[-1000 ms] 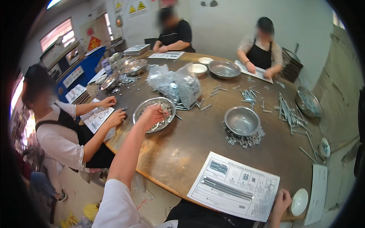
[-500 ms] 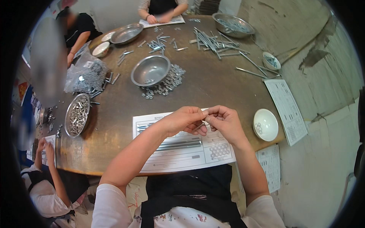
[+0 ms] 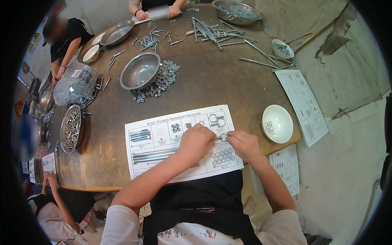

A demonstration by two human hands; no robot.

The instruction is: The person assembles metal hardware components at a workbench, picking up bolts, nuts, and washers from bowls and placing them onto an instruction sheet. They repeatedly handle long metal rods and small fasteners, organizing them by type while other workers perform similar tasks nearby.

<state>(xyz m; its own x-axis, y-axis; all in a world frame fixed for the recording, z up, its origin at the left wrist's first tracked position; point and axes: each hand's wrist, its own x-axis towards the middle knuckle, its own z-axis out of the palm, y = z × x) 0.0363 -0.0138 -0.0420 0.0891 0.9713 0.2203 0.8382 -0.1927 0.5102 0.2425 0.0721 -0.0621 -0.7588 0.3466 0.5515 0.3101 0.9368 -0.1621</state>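
My left hand [image 3: 197,143] and my right hand [image 3: 245,145] meet over the right half of a printed hardware sheet [image 3: 141,173]. Between their fingertips is a small metal fastener [image 3: 223,137] with a round, ring-like end and a short shank toward the left fingers. Both hands are closed in a pinch on it. Its exact kind is too small to make out. Hardware pictured on the sheet includes bolts, nuts and rings. To the right stands a white bowl [image 3: 281,122] holding a few metal rings.
A steel bowl [image 3: 134,71] has hex nuts [image 3: 165,77] heaped beside it. Long bolts [image 3: 212,34] lie at the far side. On the left are a bag of hardware [image 3: 81,85] and a bowl of small metal parts [image 3: 72,128]. Several people work around the table.
My hands have lowered toward the sheet, with the small metal fastener between them. The view has shifted, so the table's contents appear further left and higher.
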